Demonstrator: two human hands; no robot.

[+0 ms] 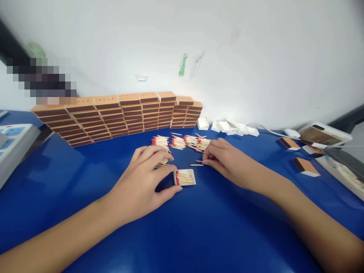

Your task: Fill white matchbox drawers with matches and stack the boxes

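Observation:
A small white matchbox tray (pixel 195 182) lies on the blue table, holding a layer of red-headed matches (pixel 184 178). My left hand (pixel 142 178) spans its left end, thumb at the near corner and index finger at the far corner. More matches (pixel 162 163) lie partly hidden under its other fingers. My right hand (pixel 224 157) is closed, fingertips pinched at the end of a single match (pixel 198 161). Another loose match (pixel 196 165) lies just in front of those fingertips. Several piles of matches (pixel 178 143) lie beyond both hands.
Stacked matchboxes (pixel 133 113) form a long wall at the back left. Empty white trays (pixel 227 126) lie against the wall, right of centre. On the right are loose matchboxes (pixel 306 167), a white cable (pixel 270 131) and a phone-like device (pixel 325 134). A person's blurred head appears at upper left.

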